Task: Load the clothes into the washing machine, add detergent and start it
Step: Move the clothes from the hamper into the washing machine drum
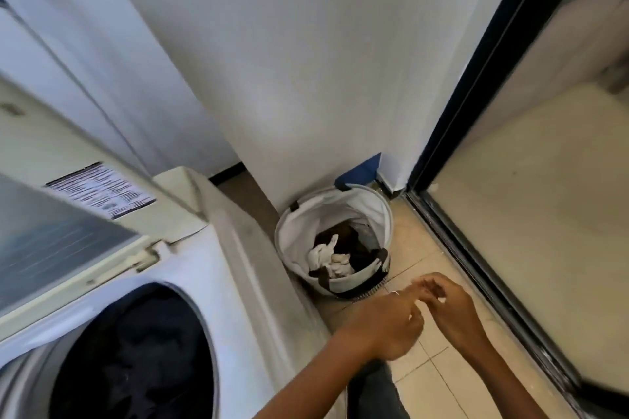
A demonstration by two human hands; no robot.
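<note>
The white top-loading washing machine [238, 282] fills the lower left. Its lid [51, 241] is raised, and dark clothes [136, 350] lie in the drum. A round white laundry basket [381, 214] with black handles stands on the floor in the wall corner and holds white and dark clothes [335, 260]. My left hand [384, 323] and my right hand [449, 306] hover close together over the floor just in front of the basket. Their curled fingertips almost touch. No garment is in either hand. Blur hides whether something tiny is pinched between them.
A white wall [306, 61] rises behind the basket. To the right is a black-framed sliding glass door [476, 112], and its track runs along the beige tiled floor [435, 381]. A printed label [100, 189] is stuck on the lid. My dark trouser leg [371, 391] shows at the bottom.
</note>
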